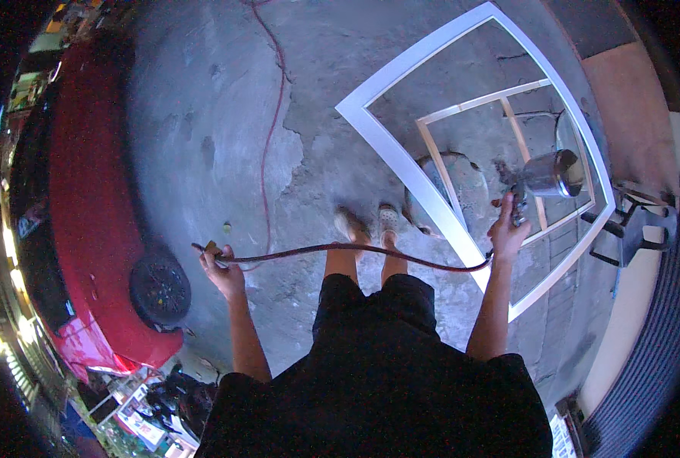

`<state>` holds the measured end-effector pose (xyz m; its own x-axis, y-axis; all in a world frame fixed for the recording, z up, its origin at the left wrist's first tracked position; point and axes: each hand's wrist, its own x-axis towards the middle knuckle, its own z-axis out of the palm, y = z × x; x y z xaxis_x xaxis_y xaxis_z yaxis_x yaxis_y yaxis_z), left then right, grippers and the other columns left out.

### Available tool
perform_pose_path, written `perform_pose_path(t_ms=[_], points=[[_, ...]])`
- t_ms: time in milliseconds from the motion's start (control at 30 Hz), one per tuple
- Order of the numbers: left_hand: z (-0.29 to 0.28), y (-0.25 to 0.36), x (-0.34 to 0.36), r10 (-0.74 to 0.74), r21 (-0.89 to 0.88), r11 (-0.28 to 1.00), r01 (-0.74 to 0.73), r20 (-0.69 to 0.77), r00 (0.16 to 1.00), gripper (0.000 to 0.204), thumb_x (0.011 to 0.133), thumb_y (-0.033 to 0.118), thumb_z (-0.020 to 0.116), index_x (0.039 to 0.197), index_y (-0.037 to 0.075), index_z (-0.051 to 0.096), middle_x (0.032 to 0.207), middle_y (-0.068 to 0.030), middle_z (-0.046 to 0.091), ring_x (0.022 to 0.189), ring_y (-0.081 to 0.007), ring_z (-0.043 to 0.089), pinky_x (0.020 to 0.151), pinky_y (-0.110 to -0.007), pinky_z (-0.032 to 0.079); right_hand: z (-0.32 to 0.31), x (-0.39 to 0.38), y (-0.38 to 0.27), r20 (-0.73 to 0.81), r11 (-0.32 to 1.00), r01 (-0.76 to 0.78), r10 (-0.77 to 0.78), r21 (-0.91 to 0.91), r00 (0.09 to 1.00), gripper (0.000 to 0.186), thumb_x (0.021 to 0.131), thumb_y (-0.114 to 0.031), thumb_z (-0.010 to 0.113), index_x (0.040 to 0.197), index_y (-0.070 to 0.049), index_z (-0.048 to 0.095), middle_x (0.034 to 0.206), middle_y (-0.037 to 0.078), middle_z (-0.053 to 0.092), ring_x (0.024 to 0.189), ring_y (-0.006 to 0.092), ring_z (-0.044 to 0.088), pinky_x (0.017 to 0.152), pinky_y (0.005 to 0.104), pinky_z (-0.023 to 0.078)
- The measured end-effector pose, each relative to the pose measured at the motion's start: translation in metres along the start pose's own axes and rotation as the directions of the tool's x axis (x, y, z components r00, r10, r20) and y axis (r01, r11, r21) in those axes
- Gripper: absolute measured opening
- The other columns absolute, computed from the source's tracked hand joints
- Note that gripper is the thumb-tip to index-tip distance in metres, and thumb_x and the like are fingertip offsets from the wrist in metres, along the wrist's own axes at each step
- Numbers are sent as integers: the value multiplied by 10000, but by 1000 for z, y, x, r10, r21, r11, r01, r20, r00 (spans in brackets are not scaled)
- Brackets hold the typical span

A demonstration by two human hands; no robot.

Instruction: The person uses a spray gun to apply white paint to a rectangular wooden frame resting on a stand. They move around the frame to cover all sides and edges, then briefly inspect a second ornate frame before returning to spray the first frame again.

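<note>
Nearest the camera, a black short-sleeved shirt (pixel 378 389) is seen, with both bare forearms extended past it over a grey concrete floor (pixel 195 137). At the right side, a silver-coloured metal spray gun with a wide cylindrical cup (pixel 550 174) is held out above a large white rectangular frame (pixel 424 56) and a smaller pale wooden frame (pixel 512 122). Right grip (pixel 508 230): clamped on the gun's handle, below the cup. Left grip (pixel 225 278): clamped on a dark reddish flexible hose (pixel 340 246) near its yellowish end piece. Between the hands, the hose is carried in a shallow curve across the shins; whether it is joined to the gun cannot be told. Handling (judged): the gun is expected to be rigid, fairly heavy and pulled toward the cup, more so if filled; its contents are not shown. Smooth metal may be slippery if wetted, so the handle is best taken in a full wrap, with the cup left untouched. The hose is judged light, bendable and hard to damage, best taken close to its end, with slack left for the gun arm.
</note>
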<state>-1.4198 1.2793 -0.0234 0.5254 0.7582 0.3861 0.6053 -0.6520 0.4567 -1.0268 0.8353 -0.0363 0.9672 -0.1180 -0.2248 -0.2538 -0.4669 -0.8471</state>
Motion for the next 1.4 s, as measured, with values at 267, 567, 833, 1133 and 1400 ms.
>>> perform_pose_path(t_ms=[267,567,833,1133,1400], points=[[159,-1,169,118,-385,920,-70,101,988,254,894,168,731,921,55,505,1115,-161,601,1049,-329,554,873,-458,459,93,139,-30,-214,984,174,-176,-30,961,405,981,-401,626,1004,1,669,782,97,725,402,94,512,386,278,388],[287,-29,312,388,-460,858,-231,284,877,172,909,128,667,1018,66,549,1294,-162,581,1162,-243,539,824,-324,507,214,218,8,-275,995,60,-80,-79,958,418,976,-426,631,935,-20,725,716,63,704,408,101,540,374,284,383],[318,-99,345,116,-544,825,153,428,896,207,961,142,587,1131,38,529,1336,-147,575,1115,-92,570,711,-235,485,310,128,32,74,978,-207,207,-5,976,280,956,-276,696,948,4,701,718,32,676,658,92,631,600,262,500],[317,-94,360,208,-422,907,10,467,859,151,901,50,637,965,107,513,1217,-156,618,1133,-284,551,944,-404,467,334,38,29,224,976,-217,208,16,952,278,945,-229,707,1007,41,711,736,59,686,670,91,607,604,280,503],[324,-80,370,58,-393,897,201,557,828,218,801,-5,595,985,76,511,1250,-158,597,1168,-242,547,816,-309,481,327,95,28,291,962,-245,269,-119,918,240,932,-210,714,983,24,700,736,49,684,667,103,600,632,316,503]])
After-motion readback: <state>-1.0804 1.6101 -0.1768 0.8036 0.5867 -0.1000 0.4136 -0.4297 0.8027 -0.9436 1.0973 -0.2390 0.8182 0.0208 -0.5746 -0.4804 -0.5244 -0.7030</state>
